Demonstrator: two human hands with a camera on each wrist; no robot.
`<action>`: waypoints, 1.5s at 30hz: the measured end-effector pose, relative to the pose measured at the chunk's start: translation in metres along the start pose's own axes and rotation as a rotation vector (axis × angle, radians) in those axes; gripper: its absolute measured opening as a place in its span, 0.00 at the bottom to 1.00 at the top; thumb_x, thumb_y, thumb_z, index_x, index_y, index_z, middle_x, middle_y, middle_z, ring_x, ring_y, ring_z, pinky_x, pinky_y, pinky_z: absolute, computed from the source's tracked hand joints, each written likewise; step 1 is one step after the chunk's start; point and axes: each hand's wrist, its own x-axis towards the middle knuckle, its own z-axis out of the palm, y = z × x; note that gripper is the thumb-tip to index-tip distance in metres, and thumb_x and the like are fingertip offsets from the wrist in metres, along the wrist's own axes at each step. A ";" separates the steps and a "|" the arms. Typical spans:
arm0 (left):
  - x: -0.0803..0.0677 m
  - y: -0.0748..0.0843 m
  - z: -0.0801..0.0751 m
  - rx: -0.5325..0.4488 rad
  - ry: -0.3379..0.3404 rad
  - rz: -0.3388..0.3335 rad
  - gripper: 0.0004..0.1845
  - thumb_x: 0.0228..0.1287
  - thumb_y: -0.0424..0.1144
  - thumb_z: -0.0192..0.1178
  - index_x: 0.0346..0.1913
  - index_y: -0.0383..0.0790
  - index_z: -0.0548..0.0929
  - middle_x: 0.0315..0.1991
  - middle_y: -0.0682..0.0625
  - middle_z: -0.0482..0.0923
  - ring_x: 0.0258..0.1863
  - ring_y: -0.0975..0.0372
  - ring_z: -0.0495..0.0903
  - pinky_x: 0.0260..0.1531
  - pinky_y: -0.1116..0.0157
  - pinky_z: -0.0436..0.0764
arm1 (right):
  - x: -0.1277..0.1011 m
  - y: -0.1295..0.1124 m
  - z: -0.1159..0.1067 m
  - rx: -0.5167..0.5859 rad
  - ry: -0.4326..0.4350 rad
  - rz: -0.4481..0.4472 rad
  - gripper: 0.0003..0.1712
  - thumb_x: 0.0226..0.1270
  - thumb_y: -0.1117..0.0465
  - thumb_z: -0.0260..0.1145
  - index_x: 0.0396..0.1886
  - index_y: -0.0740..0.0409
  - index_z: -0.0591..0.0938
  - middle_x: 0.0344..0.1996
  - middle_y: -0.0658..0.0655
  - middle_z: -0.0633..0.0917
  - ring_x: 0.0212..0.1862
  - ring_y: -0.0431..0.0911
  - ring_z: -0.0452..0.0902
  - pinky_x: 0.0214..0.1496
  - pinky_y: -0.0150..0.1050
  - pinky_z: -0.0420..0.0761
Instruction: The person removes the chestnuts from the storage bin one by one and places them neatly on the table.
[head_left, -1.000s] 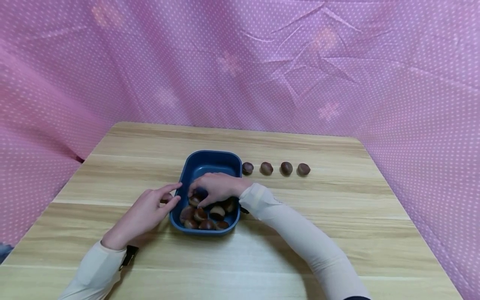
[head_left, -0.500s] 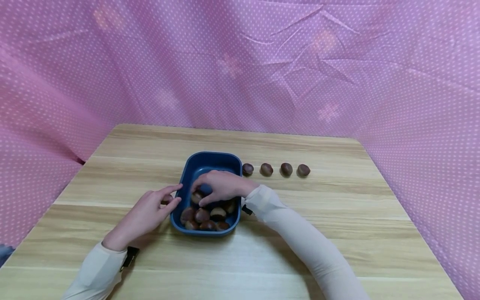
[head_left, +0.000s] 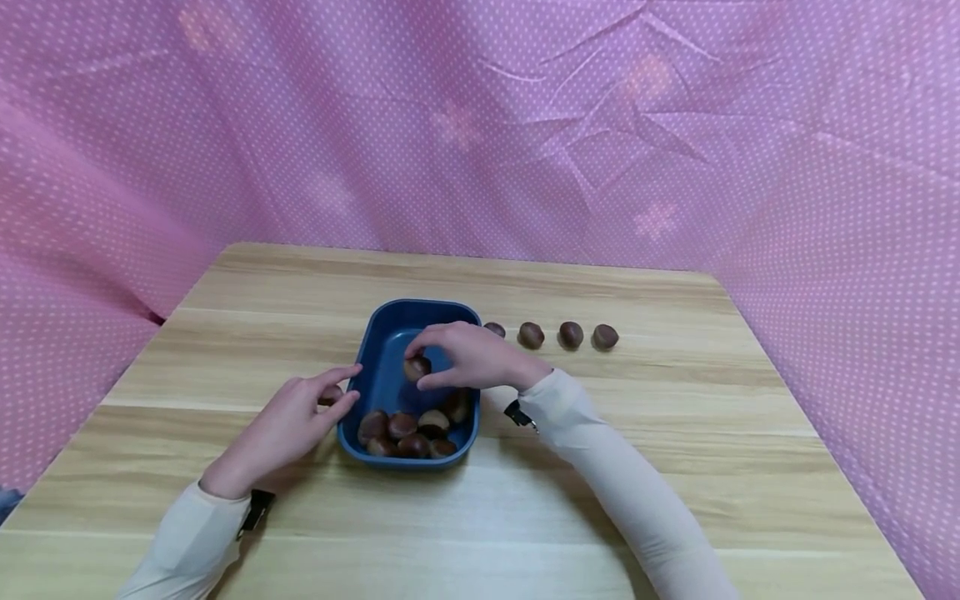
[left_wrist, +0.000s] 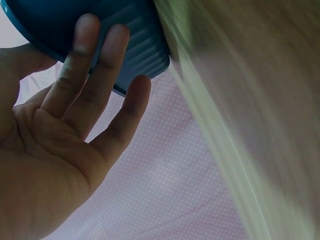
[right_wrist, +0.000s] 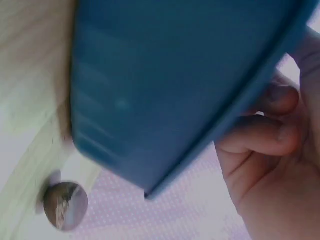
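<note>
Right hand point(head_left: 468, 358) is up over the middle of the blue tray point(head_left: 386, 337), pinching one chestnut point(head_left: 416, 367) between thumb and fingertips, lifted clear of the others. The rest of the chestnuts, the pile point(head_left: 408, 432), sits bunched at the near end of the tray; the far end is bare blue bottom.

Left hand point(head_left: 288, 425) rests on the tabletop point(head_left: 675, 433) against the tray's left wall, fingers straight and relaxed, tips touching the rim. The left wrist view shows the fingers point(left_wrist: 82, 65) laid flat along the ribbed outside of the tray. There's a brown bit by the thumb, can't tell if it's being held.

The tray sits about mid-table, a little left of centre. Just off its far right corner there's a row point(head_left: 567, 335) of chestnuts lined up toward the right edge, spaced apart; the one closest to the tray is half hidden behind the right hand. The right wrist view catches one of them point(right_wrist: 65, 205) beside the tray corner, blurry.
</note>
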 end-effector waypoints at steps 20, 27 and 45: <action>0.000 0.000 0.002 0.015 0.004 0.008 0.24 0.79 0.40 0.56 0.71 0.32 0.73 0.40 0.50 0.89 0.46 0.51 0.87 0.44 0.53 0.80 | -0.075 0.033 -0.036 0.065 0.201 0.161 0.22 0.67 0.53 0.75 0.59 0.52 0.84 0.45 0.46 0.85 0.29 0.45 0.71 0.36 0.37 0.72; 0.000 0.000 0.000 0.012 0.000 0.005 0.24 0.78 0.40 0.56 0.71 0.31 0.73 0.40 0.49 0.89 0.48 0.50 0.87 0.42 0.55 0.79 | -0.085 0.054 -0.026 0.064 0.186 0.222 0.23 0.66 0.54 0.76 0.58 0.55 0.85 0.42 0.46 0.86 0.29 0.46 0.71 0.35 0.37 0.70; -0.001 0.002 -0.002 0.018 -0.001 -0.012 0.24 0.78 0.40 0.56 0.71 0.32 0.73 0.41 0.48 0.90 0.48 0.49 0.87 0.41 0.56 0.77 | -0.071 0.065 -0.003 -0.075 0.009 0.256 0.21 0.65 0.57 0.76 0.57 0.54 0.85 0.54 0.51 0.87 0.56 0.46 0.83 0.59 0.43 0.79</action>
